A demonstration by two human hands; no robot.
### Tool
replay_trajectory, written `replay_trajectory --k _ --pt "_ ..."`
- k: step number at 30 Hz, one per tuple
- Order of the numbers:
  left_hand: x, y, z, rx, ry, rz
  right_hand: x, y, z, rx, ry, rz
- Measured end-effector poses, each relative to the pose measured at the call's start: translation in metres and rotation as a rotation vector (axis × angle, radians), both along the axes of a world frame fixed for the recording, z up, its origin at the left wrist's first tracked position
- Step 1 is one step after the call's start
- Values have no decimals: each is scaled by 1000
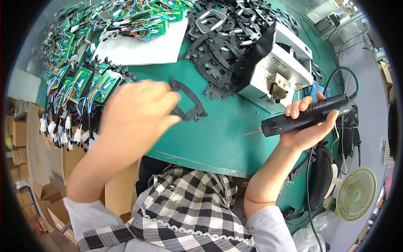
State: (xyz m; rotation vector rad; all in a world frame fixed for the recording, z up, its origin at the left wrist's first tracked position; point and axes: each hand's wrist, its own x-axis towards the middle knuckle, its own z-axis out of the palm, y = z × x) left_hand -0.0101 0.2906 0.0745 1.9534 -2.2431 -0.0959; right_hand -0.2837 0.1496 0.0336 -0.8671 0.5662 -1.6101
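Note:
In my right hand (pixel 308 122) lies a black electric screwdriver (pixel 306 116), gripped around its body. Its thin bit points left over the green table, touching nothing, and a cable leaves its rear end. My left hand (pixel 140 111) is raised over the table's left part, with its fingers curled in and slightly blurred. Whatever those fingers may hold is hidden. Just right of them a black plastic frame (pixel 195 112) lies flat on the table, partly covered by the hand. Beyond the left wrist are green circuit boards (pixel 79 84) with coloured wires and white connectors.
A white screw feeder (pixel 279 69) with a black flap stands at the right. Black plastic frames (pixel 214 63) are heaped behind the middle. More wired boards (pixel 147 25) lie on a white sheet (pixel 138 50). A green fan (pixel 356 194) and the hanging cable (pixel 309 189) are at the right.

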Motion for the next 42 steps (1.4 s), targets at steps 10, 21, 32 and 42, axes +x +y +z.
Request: replay_trajectory --k 10,21,32,42 --pt "-67 -35 -85 -44 -63 -92 -27 1 3 -26 -119 82" --pt "130 -174 -32 -46 -318 402 -18 7 0 11 -33 -16" --pt "175 -162 -63 -212 128 435 -16 -2 -11 74 -52 10" --pt "-65 -54 -70 -270 -124 -418 -31 2 -10 38 -116 -27"
